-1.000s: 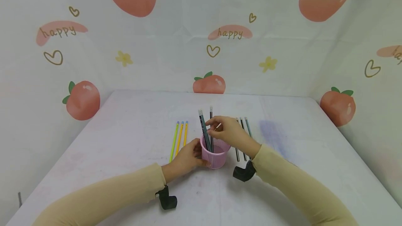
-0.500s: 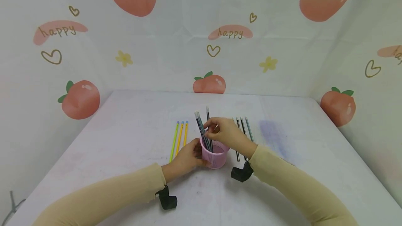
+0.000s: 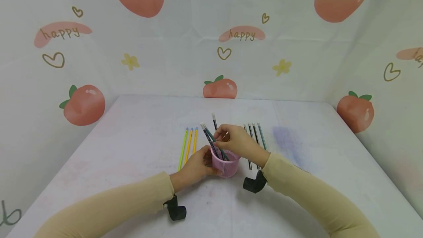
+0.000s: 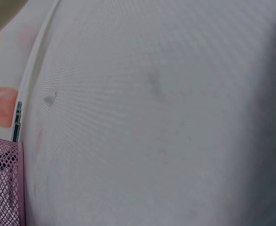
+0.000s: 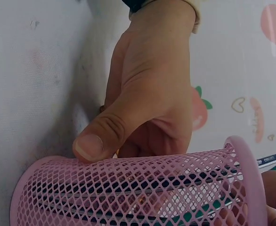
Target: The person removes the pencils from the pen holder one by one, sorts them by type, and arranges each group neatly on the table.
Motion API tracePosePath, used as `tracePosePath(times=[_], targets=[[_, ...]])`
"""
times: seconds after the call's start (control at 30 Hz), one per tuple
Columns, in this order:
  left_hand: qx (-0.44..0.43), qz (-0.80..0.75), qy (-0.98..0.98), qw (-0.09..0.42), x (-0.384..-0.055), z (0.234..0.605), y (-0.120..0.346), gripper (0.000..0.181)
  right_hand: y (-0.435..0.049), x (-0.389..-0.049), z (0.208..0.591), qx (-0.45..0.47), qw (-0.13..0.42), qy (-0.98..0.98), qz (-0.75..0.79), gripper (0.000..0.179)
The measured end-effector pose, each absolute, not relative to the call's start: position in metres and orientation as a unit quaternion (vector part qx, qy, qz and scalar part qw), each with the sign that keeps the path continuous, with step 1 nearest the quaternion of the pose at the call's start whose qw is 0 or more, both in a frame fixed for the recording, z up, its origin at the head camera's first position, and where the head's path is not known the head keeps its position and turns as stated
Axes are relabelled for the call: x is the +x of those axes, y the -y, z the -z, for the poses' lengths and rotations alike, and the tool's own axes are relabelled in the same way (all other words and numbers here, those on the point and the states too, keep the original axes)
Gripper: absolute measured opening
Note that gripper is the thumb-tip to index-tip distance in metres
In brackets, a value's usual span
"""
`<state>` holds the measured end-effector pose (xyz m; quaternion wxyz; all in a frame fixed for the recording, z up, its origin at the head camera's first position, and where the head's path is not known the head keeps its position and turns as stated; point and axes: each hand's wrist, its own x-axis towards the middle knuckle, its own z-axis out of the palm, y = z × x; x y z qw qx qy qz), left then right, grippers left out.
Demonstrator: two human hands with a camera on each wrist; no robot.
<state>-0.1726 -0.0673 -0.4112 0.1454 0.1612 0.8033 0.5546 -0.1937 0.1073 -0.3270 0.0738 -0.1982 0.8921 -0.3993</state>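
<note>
My left hand grips a pink mesh pencil cup from its left side, and the thumb lies along the mesh in the right wrist view. Several dark and teal pencils stand in the cup, white eraser ends up, leaning left over the rim. At the cup's mouth, my right hand has its thumb and fingers curled around these pencils, partly covering them. The left wrist view catches only the cup's mesh edge and one pencil end.
Left of the cup lie a lime-green pencil and two yellow pencils, partly behind the left hand. On the right, dark pencils and a teal one lie side by side near the right wrist.
The pencils in the cup have tilted further left and spread apart, their ends sinking lower. My right hand has shifted slightly left. The left hand and cup have stayed put.
</note>
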Motion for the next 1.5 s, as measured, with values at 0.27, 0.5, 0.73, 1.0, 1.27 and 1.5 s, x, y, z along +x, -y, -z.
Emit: tracePosePath(times=[0.27,0.5,0.73,1.0,1.27,1.5], targets=[[0.164,-0.566,-0.795,0.144,-0.172,0.412,0.068,0.063,-0.113,-0.192,0.325,-0.197,0.067,-0.887,0.411,0.012],[0.164,-0.563,-0.796,0.15,-0.172,0.412,0.067,0.065,-0.122,-0.195,0.321,-0.194,0.053,-0.873,0.444,0.013],[0.163,-0.555,-0.803,0.144,-0.173,0.411,0.067,0.068,-0.135,-0.196,0.308,-0.181,0.034,-0.837,0.515,0.017],[0.157,-0.552,-0.806,0.144,-0.173,0.413,0.067,0.067,-0.153,-0.199,0.288,-0.179,-0.022,-0.787,0.59,0.025],[0.167,-0.561,-0.799,0.14,-0.173,0.413,0.068,0.067,-0.18,-0.199,0.273,-0.167,-0.073,-0.733,0.655,0.021],[0.169,-0.557,-0.801,0.138,-0.172,0.412,0.068,0.067,-0.207,-0.2,0.269,-0.146,-0.097,-0.7,0.693,0.024]])
